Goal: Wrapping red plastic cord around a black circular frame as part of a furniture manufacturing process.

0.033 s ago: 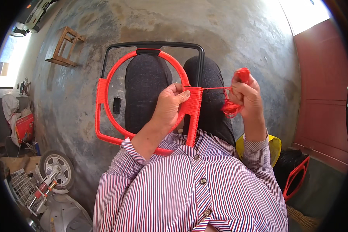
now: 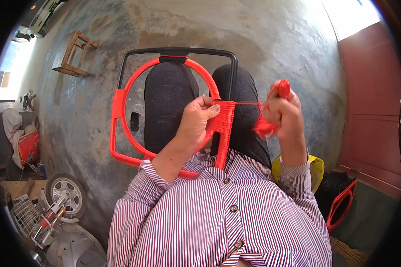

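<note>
A square black metal frame (image 2: 178, 50) with a round ring inside it lies across my thighs. Red cord (image 2: 225, 116) is wound tightly over the ring, the left side and the right side; bare black tube shows along the far edge. My left hand (image 2: 194, 120) grips the wound right side, thumb on top and fingers curled behind. Off to the right, my right hand (image 2: 284, 109) is closed around a bundle of red cord (image 2: 266, 128), which sticks out above and hangs below the fist. One strand stretches taut between the fist and the frame's right side.
A wooden stool (image 2: 75, 53) lies on the concrete floor at far left. A scooter's wheel (image 2: 67, 193) is at lower left, near a white sack (image 2: 12, 127). Behind my right arm are a yellow item (image 2: 316, 171) and another red-edged frame (image 2: 343, 204). A red door (image 2: 372, 111) stands right.
My right hand has turned slightly, and the cord bundle in it has shifted a little. The frame has moved barely to the right. My left hand keeps its grip.
</note>
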